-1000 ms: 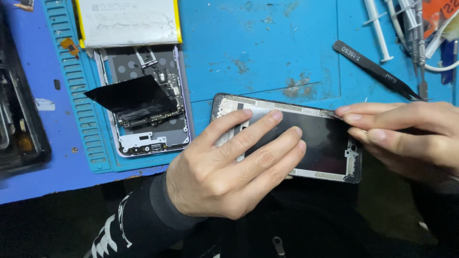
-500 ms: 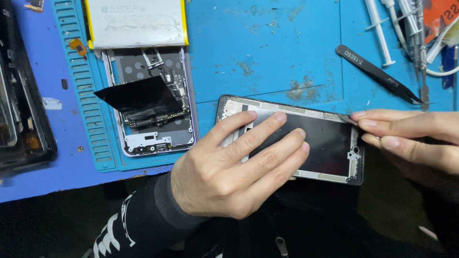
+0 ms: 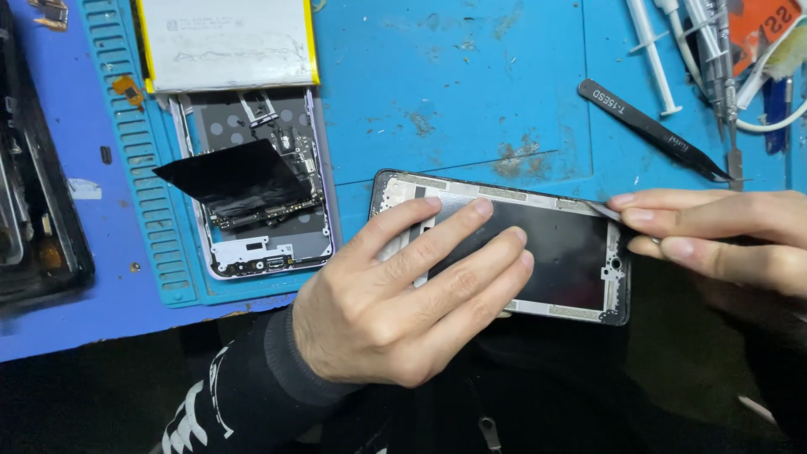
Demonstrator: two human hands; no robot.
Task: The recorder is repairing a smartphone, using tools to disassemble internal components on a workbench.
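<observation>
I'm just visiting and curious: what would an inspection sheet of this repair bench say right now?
Surface: blue work mat, stained and scuffed, with a ribbed strip at the left.
Job's things: phone frame lying flat at the mat's front edge; a thin blade tip at its top right corner.
Clutter: opened phone with a black sheet lifted over it, pale battery above it, black tweezers, syringes, dark device at far left.
Hands: left hand pressing flat on the frame; right hand pinching the blade.
Cables: white cable at top right.
Surroundings: dark clothing below the bench edge.
</observation>
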